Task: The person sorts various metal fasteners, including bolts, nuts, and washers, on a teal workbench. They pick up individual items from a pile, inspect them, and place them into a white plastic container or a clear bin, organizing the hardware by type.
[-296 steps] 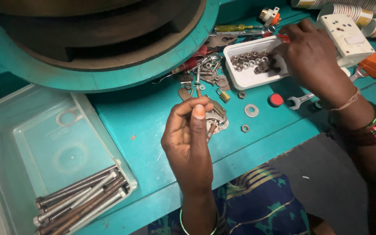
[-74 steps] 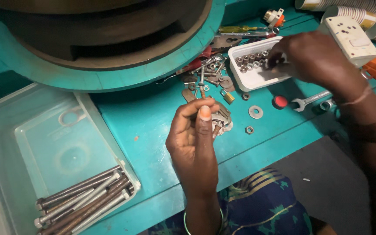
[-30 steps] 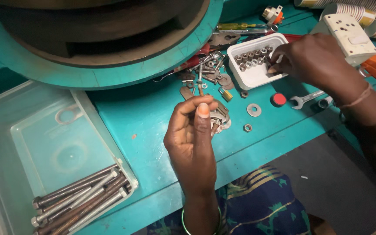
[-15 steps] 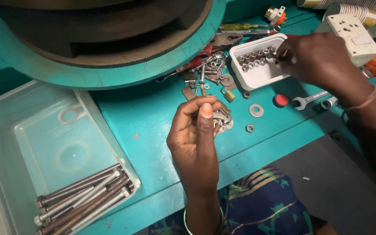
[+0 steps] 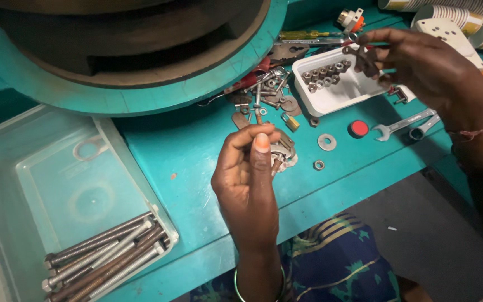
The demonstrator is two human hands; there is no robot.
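Left hand (image 5: 247, 179): raised above the teal workbench (image 5: 197, 151), thumb and fingertips pinched on one slim bolt (image 5: 257, 103) held upright; its upper end stands in front of the scattered hardware.

Right hand (image 5: 415, 64): held over the far edge of one white rectangular tray (image 5: 336, 92), fingertips closed on a small metal piece (image 5: 359, 53); what kind of piece cannot be told.

The tray contains about ten hex nuts (image 5: 321, 77), grouped in its left half.

Loose items on the bench:
- one flat washer (image 5: 326, 142) and one single hex nut (image 5: 319, 165), near each other
- one red round cap (image 5: 358, 129), just right of the washer
- two spanners (image 5: 406, 123), lying side by side
- one yellow-handled screwdriver (image 5: 303, 35) behind the tray
- one small brass padlock (image 5: 290, 121)

One clear plastic bin (image 5: 85, 184) sits at left; roughly eight long bolts (image 5: 107, 257) lie in its near corner.

One white socket block (image 5: 448, 33) lies far right, beside several patterned paper cups (image 5: 448, 12). One large round teal-rimmed machine base (image 5: 141, 67) occupies the upper left.
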